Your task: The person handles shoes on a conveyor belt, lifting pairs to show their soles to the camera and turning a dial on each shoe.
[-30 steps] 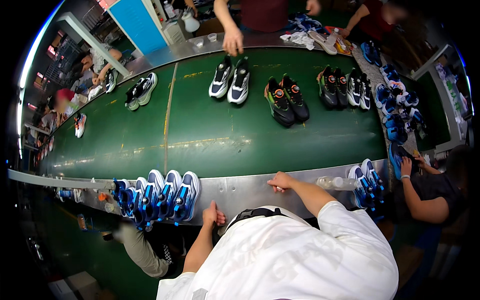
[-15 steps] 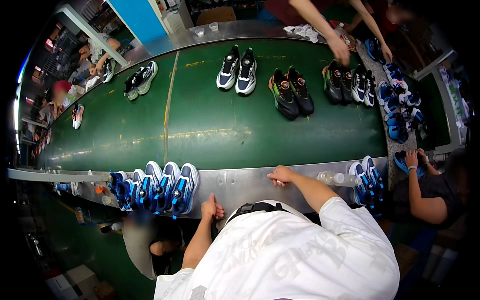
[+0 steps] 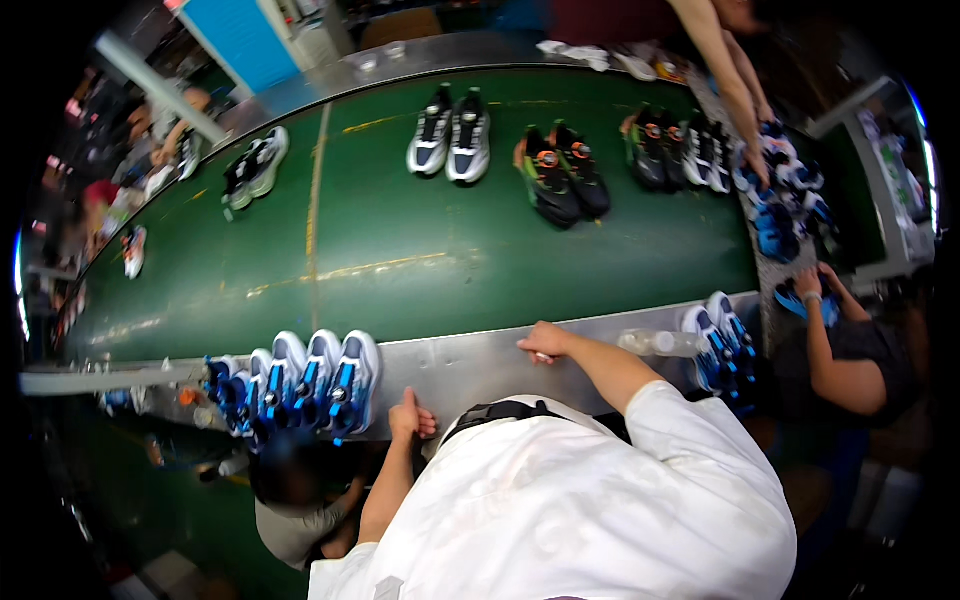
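Note:
My left hand (image 3: 411,415) rests at the near metal edge, thumb up and fingers loosely bent, with nothing visible in it. Just left of it stands a row of blue-and-white sneakers (image 3: 352,382) with dial closures. My right hand (image 3: 545,342) is closed over the metal ledge (image 3: 460,355); a small pale bit shows at its fingers, too small to name. To its right are clear plastic bottles (image 3: 662,343) lying on the ledge, then another pair of blue-and-white sneakers (image 3: 717,342).
Pairs of sneakers stand on the green conveyor belt (image 3: 400,225), including black-and-orange ones (image 3: 562,175) and white-and-navy ones (image 3: 450,135). A co-worker's hands (image 3: 757,165) reach into piled blue shoes at far right. Another person (image 3: 850,350) handles a shoe at right; someone crouches at lower left (image 3: 300,500).
The view has shifted slightly, moving the belt and shoes leftward in the picture. The co-worker's arm has moved from the dark shoes to the pile of blue shoes. My hands keep nearly the same pose.

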Action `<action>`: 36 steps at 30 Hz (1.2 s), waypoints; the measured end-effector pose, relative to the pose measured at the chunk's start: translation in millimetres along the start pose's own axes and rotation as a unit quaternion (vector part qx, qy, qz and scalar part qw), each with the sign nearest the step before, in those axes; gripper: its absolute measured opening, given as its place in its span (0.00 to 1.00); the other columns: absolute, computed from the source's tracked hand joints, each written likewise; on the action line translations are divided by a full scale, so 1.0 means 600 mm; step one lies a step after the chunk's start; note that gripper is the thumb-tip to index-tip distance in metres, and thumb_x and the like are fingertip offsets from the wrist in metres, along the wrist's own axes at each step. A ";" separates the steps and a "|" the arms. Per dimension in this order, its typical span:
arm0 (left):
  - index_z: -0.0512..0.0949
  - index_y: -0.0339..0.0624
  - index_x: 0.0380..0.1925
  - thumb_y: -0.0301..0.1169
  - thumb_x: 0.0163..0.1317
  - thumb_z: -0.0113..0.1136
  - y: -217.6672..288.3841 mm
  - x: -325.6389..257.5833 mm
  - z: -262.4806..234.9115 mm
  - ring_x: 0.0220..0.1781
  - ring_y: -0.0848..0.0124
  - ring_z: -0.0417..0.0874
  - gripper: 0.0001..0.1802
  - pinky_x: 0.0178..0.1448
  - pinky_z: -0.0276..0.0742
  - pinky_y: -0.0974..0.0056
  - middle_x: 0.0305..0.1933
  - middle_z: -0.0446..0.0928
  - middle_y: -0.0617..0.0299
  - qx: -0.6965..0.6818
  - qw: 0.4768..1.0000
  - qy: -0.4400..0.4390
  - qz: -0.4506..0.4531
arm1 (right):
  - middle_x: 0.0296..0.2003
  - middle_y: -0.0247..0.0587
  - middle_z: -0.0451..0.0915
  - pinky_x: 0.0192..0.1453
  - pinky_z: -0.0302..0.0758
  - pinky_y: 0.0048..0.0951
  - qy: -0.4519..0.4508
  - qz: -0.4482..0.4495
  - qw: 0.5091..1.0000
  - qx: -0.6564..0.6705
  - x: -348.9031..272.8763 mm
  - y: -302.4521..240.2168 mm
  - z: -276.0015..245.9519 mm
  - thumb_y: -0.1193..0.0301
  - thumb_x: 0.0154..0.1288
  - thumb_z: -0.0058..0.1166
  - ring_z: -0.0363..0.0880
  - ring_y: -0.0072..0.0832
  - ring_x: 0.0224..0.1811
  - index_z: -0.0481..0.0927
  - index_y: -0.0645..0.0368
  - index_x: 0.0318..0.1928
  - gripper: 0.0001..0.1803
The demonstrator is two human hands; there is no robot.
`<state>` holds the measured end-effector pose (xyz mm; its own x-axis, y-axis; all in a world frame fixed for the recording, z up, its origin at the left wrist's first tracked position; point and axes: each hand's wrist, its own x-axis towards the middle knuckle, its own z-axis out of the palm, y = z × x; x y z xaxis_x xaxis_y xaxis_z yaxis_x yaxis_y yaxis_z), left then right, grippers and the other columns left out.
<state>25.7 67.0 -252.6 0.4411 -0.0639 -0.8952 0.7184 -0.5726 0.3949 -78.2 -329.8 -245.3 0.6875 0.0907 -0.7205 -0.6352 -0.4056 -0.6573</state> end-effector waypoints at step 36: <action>0.78 0.34 0.15 0.68 0.69 0.33 0.005 -0.018 0.010 0.13 0.57 0.80 0.47 0.18 0.73 0.57 0.16 0.79 0.50 0.029 0.999 0.041 0.018 | 0.15 0.34 0.80 0.18 0.74 0.32 0.004 0.029 1.000 -0.010 -0.021 -0.030 -0.008 0.53 0.69 0.48 0.75 0.25 0.11 0.86 0.57 0.18 0.28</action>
<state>19.8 61.3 -242.9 0.5093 -0.0197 -0.8604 0.6702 -0.6181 0.4108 -73.8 -328.2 -223.5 0.6526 0.0596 -0.7554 -0.6670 -0.4279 -0.6100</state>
